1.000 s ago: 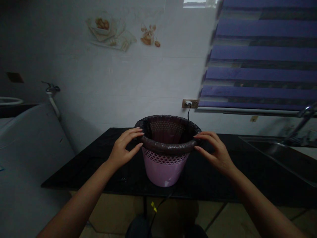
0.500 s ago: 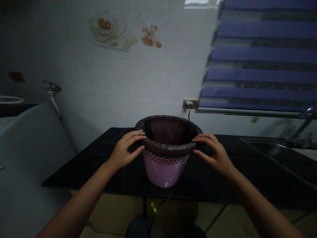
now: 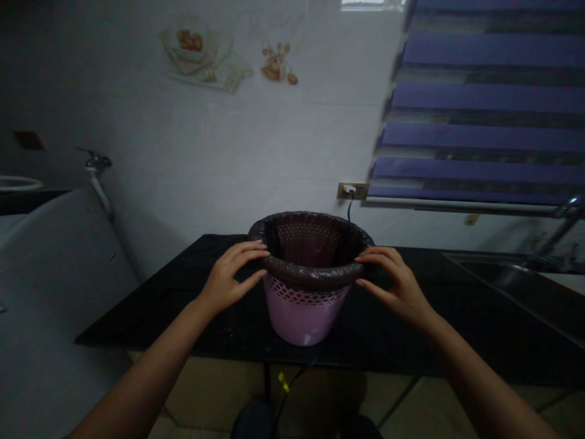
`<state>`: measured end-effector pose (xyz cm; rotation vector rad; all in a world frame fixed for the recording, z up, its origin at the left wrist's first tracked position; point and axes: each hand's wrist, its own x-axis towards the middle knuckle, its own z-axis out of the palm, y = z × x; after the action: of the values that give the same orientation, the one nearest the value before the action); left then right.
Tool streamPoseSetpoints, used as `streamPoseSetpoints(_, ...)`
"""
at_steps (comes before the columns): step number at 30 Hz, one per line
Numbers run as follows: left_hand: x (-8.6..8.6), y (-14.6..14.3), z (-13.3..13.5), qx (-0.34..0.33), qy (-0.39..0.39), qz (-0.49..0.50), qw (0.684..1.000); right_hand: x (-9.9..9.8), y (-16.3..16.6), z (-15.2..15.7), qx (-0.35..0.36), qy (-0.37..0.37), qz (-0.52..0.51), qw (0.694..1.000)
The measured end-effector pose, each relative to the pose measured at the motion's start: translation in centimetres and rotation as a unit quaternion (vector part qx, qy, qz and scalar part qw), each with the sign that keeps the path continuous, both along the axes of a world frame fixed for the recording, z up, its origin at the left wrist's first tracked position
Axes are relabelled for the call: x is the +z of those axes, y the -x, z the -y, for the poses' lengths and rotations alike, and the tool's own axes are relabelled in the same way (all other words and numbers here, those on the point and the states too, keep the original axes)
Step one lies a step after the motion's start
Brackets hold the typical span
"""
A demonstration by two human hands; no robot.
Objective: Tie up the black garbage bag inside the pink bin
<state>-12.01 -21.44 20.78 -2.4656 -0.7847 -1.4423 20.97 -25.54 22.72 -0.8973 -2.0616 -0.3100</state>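
A pink trash bin [image 3: 301, 320] with a band of holes near its top stands upright on the dark countertop. Lining it is a dark trash bag [image 3: 315, 275], its edge folded outward over the rim in a thick roll. My left hand [image 3: 233, 274] pinches this rolled edge on the left side, fingers on top and thumb below. On the right side my right hand [image 3: 400, 285] grips the edge in the same way. The bin's bottom inside is hidden.
A black countertop [image 3: 214, 329] runs under the bin, with a sink [image 3: 507, 277] at its right. A white appliance [image 3: 59, 274] and a wall tap [image 3: 95, 161] are at left. Behind the bin, a plugged cord [image 3: 350, 207] hangs from a wall socket [image 3: 361, 191].
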Motion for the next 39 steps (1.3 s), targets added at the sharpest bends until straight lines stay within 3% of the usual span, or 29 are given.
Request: streamPoseSetpoints(39,-0.15,-0.04,-0.01,0.002,0.013,0.020,1.000,0.11,0.01,0.01,0.001,0.007,0.002,1.000)
